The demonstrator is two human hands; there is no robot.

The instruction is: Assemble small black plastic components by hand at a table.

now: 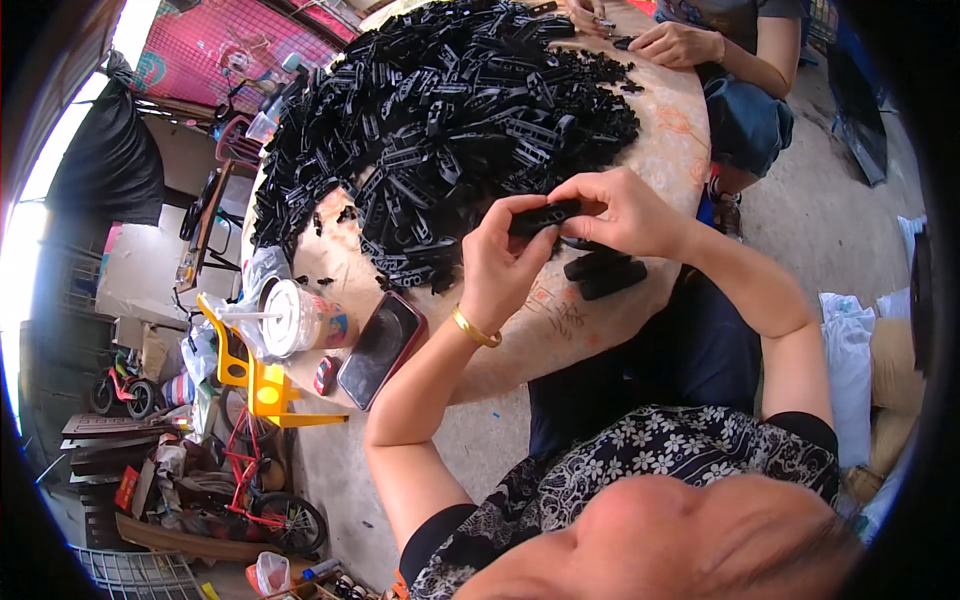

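Observation:
Between my two hands is a long black plastic part [545,216], held just above the near side of a round table [470,372]. My left hand [505,250] pinches its left end, a gold bangle on the wrist. With thumb and fingers my right hand [625,210] grips the right end. Fingers cover much of the part, so its exact kind is unclear. A big heap of similar black plastic parts [440,120] spreads over the table beyond my hands. A few black pieces [605,273] lie together on the tabletop below my right hand.
Left of my forearm are a phone [382,350], a small red object [325,375] and a lidded cup with a straw [300,320]. A yellow stool [265,385] stands beside the table. Another person's hands [675,45] work at the far right edge. Bicycles [265,480] and clutter fill the left.

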